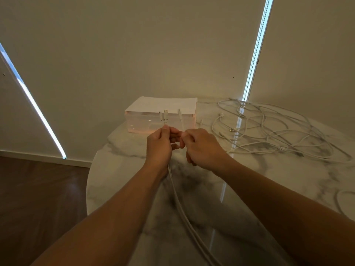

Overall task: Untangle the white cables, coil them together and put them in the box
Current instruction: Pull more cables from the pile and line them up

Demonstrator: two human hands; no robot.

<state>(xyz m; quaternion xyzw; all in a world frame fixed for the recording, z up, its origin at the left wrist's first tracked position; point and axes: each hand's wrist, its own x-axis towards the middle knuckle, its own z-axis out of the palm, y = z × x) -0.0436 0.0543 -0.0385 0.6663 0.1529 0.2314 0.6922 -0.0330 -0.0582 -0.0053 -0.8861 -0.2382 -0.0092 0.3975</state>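
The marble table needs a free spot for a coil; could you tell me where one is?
The table is bare left of the left hand, between the box and its edge. Its right side is crowded with tangled cables.

The box (146,121) blocks the table's (119,169) far middle, by the wall (134,54). Loose cables (278,129) sprawl over the right side; strands (179,202) cross the near middle. The left side lies open.
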